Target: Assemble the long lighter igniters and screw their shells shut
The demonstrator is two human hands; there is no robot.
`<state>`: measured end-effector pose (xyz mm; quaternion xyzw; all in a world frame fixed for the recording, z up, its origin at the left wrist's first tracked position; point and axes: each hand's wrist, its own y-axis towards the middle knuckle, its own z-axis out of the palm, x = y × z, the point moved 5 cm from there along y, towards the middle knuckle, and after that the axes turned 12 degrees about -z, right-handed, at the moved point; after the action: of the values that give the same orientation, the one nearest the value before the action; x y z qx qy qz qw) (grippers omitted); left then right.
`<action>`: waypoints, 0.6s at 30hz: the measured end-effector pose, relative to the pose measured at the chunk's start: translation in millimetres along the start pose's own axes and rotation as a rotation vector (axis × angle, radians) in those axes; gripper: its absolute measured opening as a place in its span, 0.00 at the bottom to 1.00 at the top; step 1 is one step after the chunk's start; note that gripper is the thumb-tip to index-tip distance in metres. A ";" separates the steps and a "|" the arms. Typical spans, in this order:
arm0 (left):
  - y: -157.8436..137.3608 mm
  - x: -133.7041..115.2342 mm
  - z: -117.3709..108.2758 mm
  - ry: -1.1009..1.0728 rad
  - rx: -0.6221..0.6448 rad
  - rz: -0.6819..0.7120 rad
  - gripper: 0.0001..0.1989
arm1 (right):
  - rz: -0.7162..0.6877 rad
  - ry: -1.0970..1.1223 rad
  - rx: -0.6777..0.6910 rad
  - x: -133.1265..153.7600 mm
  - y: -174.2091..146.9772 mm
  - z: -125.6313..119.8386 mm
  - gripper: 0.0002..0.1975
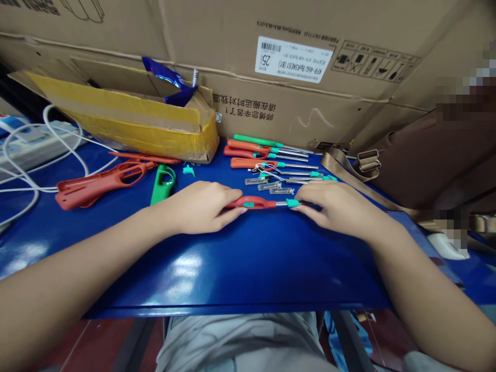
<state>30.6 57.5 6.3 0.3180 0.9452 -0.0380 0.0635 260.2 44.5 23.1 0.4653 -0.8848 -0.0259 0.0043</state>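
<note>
Low over the blue table, a red long-necked lighter (256, 202) lies level between my two hands. My left hand (205, 206) is closed around its handle end. At the metal tube, my right hand (329, 206) pinches near a teal collar (291, 203). Behind the lighter lie several clear lighter tubes (269, 186) with thin white wires. Farther back rest an orange lighter (248, 163), a red lighter (246, 152) and a green lighter (256, 140), their metal tubes pointing right. Left of my left hand are red handle shells (101, 181), a green handle shell (163, 183) and a small teal trigger (188, 170).
A cardboard tray with yellow tape (127, 124) stands at the back left, holding a blue packet (170, 82). White cables (46, 144) and a power strip (58, 139) lie far left. A large carton (232, 51) walls the back. A brown strap (349, 168) lies right.
</note>
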 end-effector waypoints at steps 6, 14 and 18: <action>-2.8 -17.3 10.6 -0.233 0.081 0.022 0.16 | -0.114 0.095 -0.039 25.3 10.7 9.9 0.11; -2.7 -15.7 9.1 -0.467 0.131 -0.062 0.19 | -0.082 0.103 -0.064 18.8 2.8 -0.3 0.13; -5.7 -18.6 12.3 -0.778 0.306 -0.216 0.19 | -0.133 0.026 -0.131 18.7 3.1 -1.7 0.14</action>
<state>43.0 40.5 -3.0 0.1851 0.8621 -0.3012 0.3631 247.1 30.9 24.7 0.5219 -0.8483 -0.0778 0.0444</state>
